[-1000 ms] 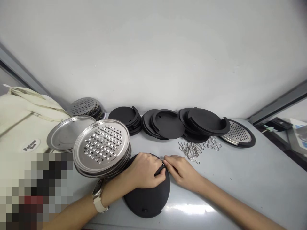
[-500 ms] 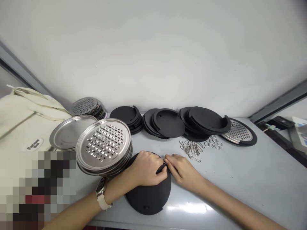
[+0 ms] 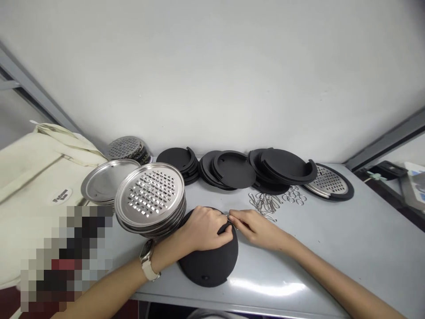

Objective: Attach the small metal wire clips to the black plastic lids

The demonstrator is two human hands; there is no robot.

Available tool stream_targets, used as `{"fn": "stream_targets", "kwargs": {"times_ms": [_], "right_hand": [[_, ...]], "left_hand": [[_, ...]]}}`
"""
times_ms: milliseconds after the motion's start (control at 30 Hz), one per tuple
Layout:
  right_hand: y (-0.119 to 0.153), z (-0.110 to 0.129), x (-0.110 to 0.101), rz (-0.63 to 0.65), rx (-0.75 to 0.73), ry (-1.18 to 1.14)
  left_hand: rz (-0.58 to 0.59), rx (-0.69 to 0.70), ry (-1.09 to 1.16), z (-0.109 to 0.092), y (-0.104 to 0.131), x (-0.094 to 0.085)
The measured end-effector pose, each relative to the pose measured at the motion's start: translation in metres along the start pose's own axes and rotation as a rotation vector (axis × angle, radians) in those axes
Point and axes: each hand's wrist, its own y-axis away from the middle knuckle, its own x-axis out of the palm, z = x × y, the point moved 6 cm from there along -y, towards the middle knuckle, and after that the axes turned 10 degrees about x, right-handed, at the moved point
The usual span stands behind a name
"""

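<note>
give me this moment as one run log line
left hand: gripping black disc | right hand: pinching small metal piece at disc's edge | nearby: metal plates, wire hooks

I have open passage over the smooth grey tabletop (image 3: 348,235) right of the bare right hand (image 3: 255,228). A stack of round, perforated silver metal plates (image 3: 151,195) blocks me beside the left forearm (image 3: 171,250); ahead, piles of round black discs (image 3: 237,170) bar the way to the plain pale wall (image 3: 212,79).
</note>
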Motion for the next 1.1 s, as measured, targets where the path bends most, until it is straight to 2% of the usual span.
{"fn": "stream_targets", "kwargs": {"times_ms": [167, 633, 1100], "right_hand": [[0.003, -0.003, -0.003, 0.031, -0.005, -0.066], [0.0, -0.007, 0.007, -0.129, 0.093, -0.039], [0.0, -0.005, 0.006, -0.106, 0.063, 0.016]], "left_hand": [[-0.004, -0.015, -0.003, 0.001, -0.001, -0.002], [-0.037, -0.014, -0.014, 0.003, -0.001, 0.0], [0.013, 0.012, -0.081, 0.002, 0.005, -0.007]]}}
